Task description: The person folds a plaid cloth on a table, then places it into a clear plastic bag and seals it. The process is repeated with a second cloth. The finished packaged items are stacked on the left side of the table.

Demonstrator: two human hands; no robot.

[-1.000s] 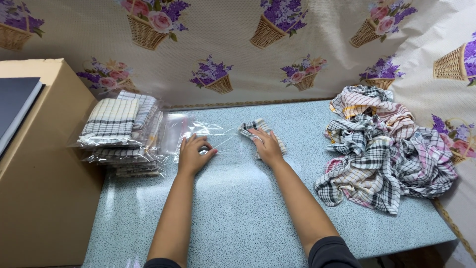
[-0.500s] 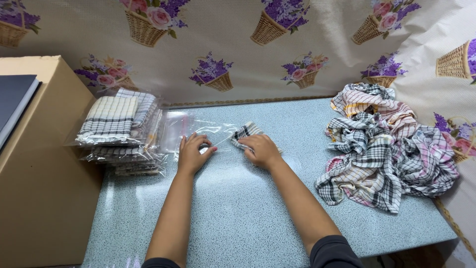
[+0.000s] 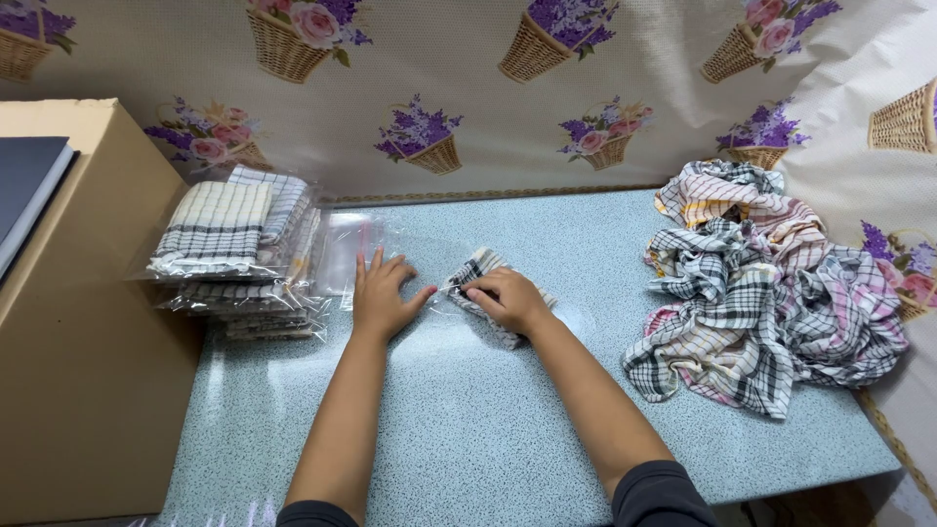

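Cloth (image 3: 485, 278) lower now, half under hands (image 3: 444, 298)

Glossy clear plastic bag (image 3: 390, 256), checked cloth (image 3: 478, 268)

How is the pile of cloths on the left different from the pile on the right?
The left stack is folded flat and sealed in clear bags; the right heap is loose, crumpled and unbagged. The stack is tidy and layered; the heap sprawls wider. Both are checked cloths lying on the speckled table.
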